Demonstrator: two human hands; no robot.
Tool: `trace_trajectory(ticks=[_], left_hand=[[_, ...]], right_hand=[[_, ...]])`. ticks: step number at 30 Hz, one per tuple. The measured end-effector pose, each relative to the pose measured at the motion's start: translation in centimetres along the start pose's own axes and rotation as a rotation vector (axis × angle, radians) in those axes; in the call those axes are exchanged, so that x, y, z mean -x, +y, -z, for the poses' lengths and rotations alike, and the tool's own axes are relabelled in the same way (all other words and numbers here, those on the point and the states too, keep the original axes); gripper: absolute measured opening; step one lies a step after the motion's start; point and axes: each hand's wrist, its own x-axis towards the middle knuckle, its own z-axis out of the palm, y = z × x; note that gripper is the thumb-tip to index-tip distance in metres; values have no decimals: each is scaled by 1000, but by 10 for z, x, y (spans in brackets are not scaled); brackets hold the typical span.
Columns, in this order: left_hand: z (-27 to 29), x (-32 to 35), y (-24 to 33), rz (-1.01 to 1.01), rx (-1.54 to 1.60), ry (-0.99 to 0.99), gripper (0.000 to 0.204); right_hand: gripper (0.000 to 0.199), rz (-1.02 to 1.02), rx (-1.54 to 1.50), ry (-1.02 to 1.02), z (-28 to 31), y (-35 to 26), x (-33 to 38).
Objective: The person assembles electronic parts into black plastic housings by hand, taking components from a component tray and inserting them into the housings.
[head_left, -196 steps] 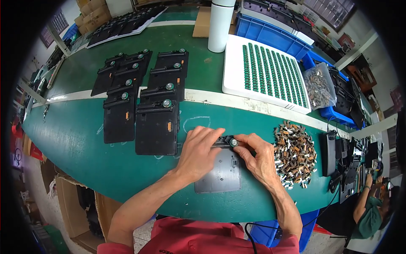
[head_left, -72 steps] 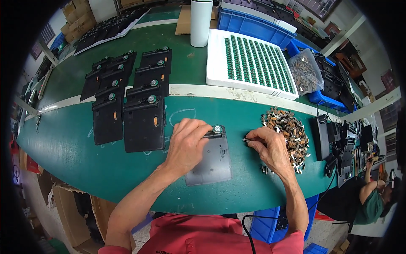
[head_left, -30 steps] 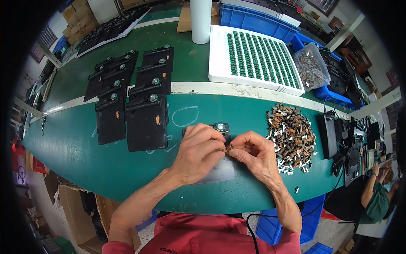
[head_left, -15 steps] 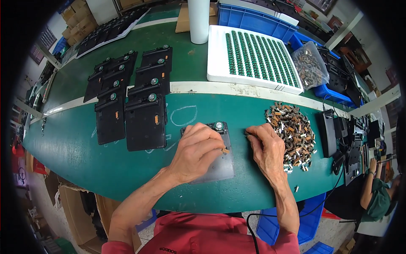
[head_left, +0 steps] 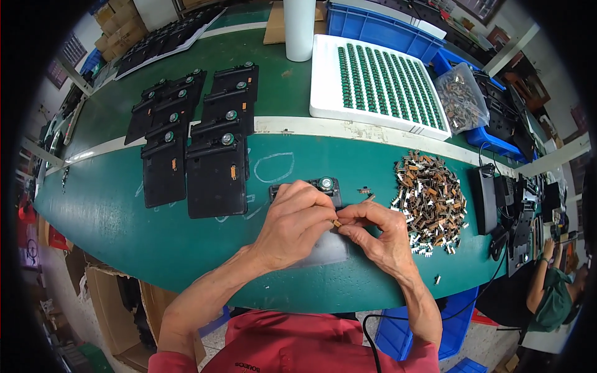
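Observation:
A black flat panel [head_left: 323, 185] with a round green-and-silver fitting lies on the green table [head_left: 112, 211] in front of me. My left hand [head_left: 295, 221] rests on it and covers most of it. My right hand [head_left: 379, 233] meets the left at the panel's right edge. Between the fingertips of both hands is a small brown-and-metal clip [head_left: 336, 222]. A heap of the same small clips [head_left: 429, 202] lies just right of my right hand. One stray clip [head_left: 367, 191] sits between the panel and the heap.
Stacks of finished black panels [head_left: 205, 146] lie to the left. A white tray of green parts [head_left: 379, 84], a white cylinder [head_left: 300, 28], a clear bag of clips [head_left: 463, 102] and blue bins [head_left: 385, 28] stand behind. Black devices [head_left: 485, 199] sit right; another person [head_left: 550, 292] works there.
My right hand came back from the clip heap to the left hand. Both hands now pinch a small clip at the panel's right edge.

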Motion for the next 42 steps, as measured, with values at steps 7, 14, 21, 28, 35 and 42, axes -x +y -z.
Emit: trace_trajectory(ticks=[7, 14, 21, 28, 35, 42], left_hand=[[0, 1, 4, -73, -65, 65, 18], [-1, 4, 7, -228, -244, 195, 24], [-5, 5, 7, -199, -215, 167, 25], [-7, 6, 4, -167, -209, 156, 24], [0, 2, 0, -116, -200, 138, 22], [10, 2, -8, 148, -319, 39, 42]], right_hand=[[23, -197, -115, 27, -4, 0, 2], [18, -460, -624, -4, -2, -2, -4], [19, -481, -790, -38, 0, 11, -3], [25, -451, -751, -58, 0, 4, -3], [25, -365, -328, 21, -1, -1, -2], [22, -211, 1, 43, 2, 2, -5]])
